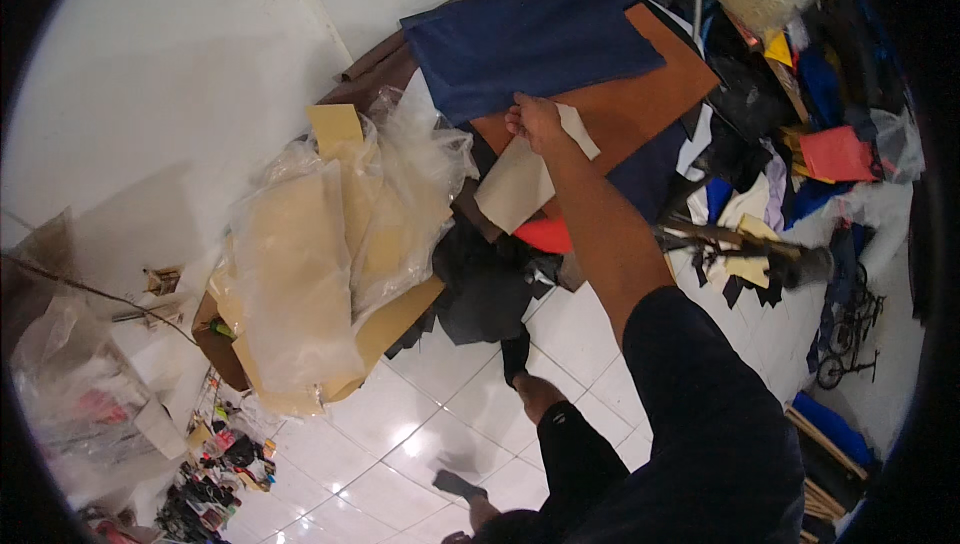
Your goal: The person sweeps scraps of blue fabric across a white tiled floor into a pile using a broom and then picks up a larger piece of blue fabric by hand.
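Observation:
My right hand [535,122] reaches out over a heap of leather-like sheets and is closed on the upper edge of a cream sheet [512,189]. A large navy blue sheet [535,34] lies just above the fingers. Under it, to the right, is a brown sheet [640,104]. A red piece [545,235] shows below the cream sheet, and black scraps [485,294] spill onto the floor. My left hand is out of the picture. My legs [560,434] stand on the tiles below.
Tan sheets in clear plastic [310,264] rest on a cardboard box [225,354] at the left, against a white wall [150,74]. More coloured scraps [830,154] pile up at the right. White floor tiles [420,424] lie below, with small clutter [215,474] at the lower left.

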Demonstrator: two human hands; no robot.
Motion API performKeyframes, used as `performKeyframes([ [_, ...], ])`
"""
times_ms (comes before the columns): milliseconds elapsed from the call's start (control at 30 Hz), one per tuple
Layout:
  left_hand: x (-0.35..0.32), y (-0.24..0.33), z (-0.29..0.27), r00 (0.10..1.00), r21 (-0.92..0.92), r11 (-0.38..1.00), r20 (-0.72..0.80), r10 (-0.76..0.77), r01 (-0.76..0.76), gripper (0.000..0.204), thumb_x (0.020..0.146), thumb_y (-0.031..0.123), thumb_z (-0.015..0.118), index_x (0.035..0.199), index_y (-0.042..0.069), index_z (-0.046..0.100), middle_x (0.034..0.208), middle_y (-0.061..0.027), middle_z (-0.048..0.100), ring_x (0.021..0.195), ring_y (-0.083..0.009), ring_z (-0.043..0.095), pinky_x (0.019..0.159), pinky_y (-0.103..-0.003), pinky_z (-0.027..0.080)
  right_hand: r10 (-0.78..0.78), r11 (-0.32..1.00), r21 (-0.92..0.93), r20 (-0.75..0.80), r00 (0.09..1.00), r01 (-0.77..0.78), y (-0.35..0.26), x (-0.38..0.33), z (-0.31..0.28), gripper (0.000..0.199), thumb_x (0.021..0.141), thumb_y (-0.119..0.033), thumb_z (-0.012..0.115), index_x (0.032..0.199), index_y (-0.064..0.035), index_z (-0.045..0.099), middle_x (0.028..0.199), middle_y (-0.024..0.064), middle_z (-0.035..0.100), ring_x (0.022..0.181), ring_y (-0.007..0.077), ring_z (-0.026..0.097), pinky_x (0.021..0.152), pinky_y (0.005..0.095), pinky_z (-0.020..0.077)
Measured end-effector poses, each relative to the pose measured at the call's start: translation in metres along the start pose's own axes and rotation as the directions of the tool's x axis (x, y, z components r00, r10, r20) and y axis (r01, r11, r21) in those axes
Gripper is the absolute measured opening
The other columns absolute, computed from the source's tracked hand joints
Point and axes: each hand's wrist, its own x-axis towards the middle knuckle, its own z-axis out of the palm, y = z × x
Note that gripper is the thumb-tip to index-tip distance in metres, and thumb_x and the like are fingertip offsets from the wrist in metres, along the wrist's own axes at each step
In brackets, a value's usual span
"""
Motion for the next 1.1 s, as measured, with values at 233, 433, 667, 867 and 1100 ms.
performKeyframes([
  [233, -0.005, 0.048, 0.044, 0.970, -0.227, 0.972, -0.217, -0.106, 0.056, 0.032, 0.086, 0.028, 0.053, 0.110, 0.007, 0.051, 0.092, -0.0060, 0.057, 0.074, -0.0148, 0.056, 0.059, -0.028, 0.045, 0.292, 0.914, 0.362, -0.271, 0.917, -0.184, 0.001, 0.082, 0.021, 0.050, 0.079, -0.034, 0.064, 0.114, -0.0037, 0.045, 0.108, 0.0122, 0.048, 0.092, 0.0226, 0.049, 0.080, 0.0358, 0.0466],
  [433, -0.030, 0.068, 0.041, 0.940, -0.232, 0.968, -0.301, -0.162, 0.092, 0.034, 0.087, 0.024, 0.052, 0.113, 0.003, 0.048, 0.095, -0.0094, 0.056, 0.081, -0.0183, 0.057, 0.063, -0.030, 0.047, -0.013, 0.976, 0.212, -0.202, 0.979, 0.057, -0.041, 0.104, 0.002, 0.058, 0.075, -0.025, 0.065, 0.121, 0.0011, 0.042, 0.115, 0.0126, 0.048, 0.097, 0.0254, 0.049, 0.084, 0.0371, 0.0433],
  [667, -0.053, 0.069, 0.075, 0.937, -0.307, 0.950, -0.345, -0.049, -0.064, 0.033, 0.087, 0.026, 0.051, 0.112, 0.005, 0.050, 0.091, -0.0074, 0.057, 0.075, -0.0159, 0.054, 0.062, -0.027, 0.045, -0.479, 0.867, -0.091, -0.417, 0.772, 0.489, -0.253, -0.064, 0.035, 0.048, 0.071, -0.029, 0.062, 0.090, 0.0144, 0.056, 0.100, 0.0247, 0.058, 0.083, 0.0322, 0.058, 0.073, 0.0366, 0.0447],
  [867, -0.050, 0.035, 0.065, 0.831, 0.049, 0.917, -0.406, 0.380, -0.395, 0.040, 0.084, 0.033, 0.055, 0.115, 0.008, 0.050, 0.096, -0.0118, 0.058, 0.084, -0.0191, 0.054, 0.070, -0.031, 0.046, -0.953, 0.281, -0.602, -0.085, 0.290, 0.747, -0.366, -0.300, 0.036, 0.046, 0.074, -0.033, 0.062, 0.075, 0.0126, 0.057, 0.076, 0.0264, 0.060, 0.070, 0.0326, 0.059, 0.066, 0.0394, 0.0441],
  [1100, -0.173, 0.093, 0.010, 0.625, -0.160, 0.728, -0.653, 0.428, -0.666, 0.025, 0.084, 0.020, 0.054, 0.103, 0.003, 0.053, 0.089, -0.0026, 0.054, 0.078, -0.0120, 0.052, 0.066, -0.025, 0.042, -0.890, -0.358, -0.153, 0.354, -0.288, 0.921, -0.429, -0.612, -0.032, 0.026, 0.075, -0.023, 0.068, 0.089, -0.0013, 0.064, 0.078, 0.0059, 0.065, 0.071, 0.0136, 0.060, 0.066, 0.0261, 0.0472],
])
